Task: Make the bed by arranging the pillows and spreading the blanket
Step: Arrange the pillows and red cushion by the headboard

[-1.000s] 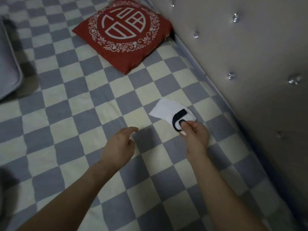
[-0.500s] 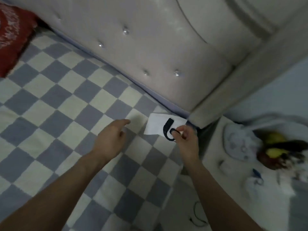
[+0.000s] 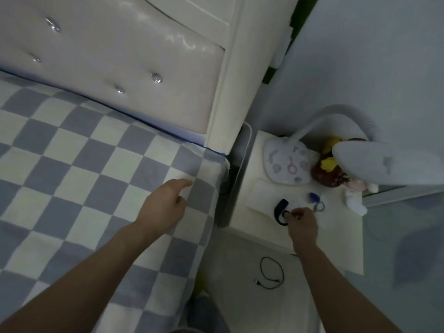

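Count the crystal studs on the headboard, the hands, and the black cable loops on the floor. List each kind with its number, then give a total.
Crystal studs on the headboard: 4 ()
Hands: 2 (left hand, right hand)
Black cable loop on the floor: 1
Total: 7

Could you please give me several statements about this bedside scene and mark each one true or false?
1. The right hand pinches a white item with a black curved mark over the nightstand. True.
2. The left hand grips a pillow. False: its fingers are relaxed above the checkered sheet and hold nothing.
3. A black cable lies looped on the floor in front of the nightstand. True.
4. The blue key fob lies on the bed. False: it lies on the nightstand.
5. The headboard is bare wood. False: it is padded and set with shiny studs.
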The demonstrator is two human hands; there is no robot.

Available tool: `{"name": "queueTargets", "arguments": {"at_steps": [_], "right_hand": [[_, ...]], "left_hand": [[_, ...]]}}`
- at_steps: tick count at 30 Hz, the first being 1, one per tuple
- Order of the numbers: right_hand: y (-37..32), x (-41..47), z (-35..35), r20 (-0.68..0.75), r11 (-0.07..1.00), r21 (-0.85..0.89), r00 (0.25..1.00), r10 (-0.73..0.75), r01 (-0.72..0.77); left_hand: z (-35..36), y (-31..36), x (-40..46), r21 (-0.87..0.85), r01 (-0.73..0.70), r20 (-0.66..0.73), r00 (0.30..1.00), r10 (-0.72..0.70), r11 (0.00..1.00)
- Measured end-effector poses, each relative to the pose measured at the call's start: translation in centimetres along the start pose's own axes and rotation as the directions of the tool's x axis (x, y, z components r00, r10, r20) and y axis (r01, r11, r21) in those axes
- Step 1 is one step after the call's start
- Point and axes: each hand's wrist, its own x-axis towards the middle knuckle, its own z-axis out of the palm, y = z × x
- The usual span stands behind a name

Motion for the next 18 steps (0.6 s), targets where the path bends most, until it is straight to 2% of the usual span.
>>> {"name": "queueTargets", "arguments": {"at_steps": [7, 15, 18], "right_hand": [[0.7, 3.0, -1.5, -0.087, 0.995, -0.019, 0.992, 0.091, -0.093], [3.8, 3.3, -0.8, 0.006, 0.96, 0.006, 0.96, 0.28, -0.28], [3.6, 1.8, -0.4, -0.085, 0.957, -0.032, 0.955, 0.284, -0.287]], "left_hand": [[0.5, -0.2, 0.7, 0.015, 0.048, 0.0, 0.999, -0.048, 0.999], [0.8, -0.8, 0.4, 0.022, 0.057, 0.009, 0.998, -0.057, 0.998], [0.6, -1.4, 0.0, 0.018, 0.069, 0.004, 0.998, -0.069, 0.997]]}}
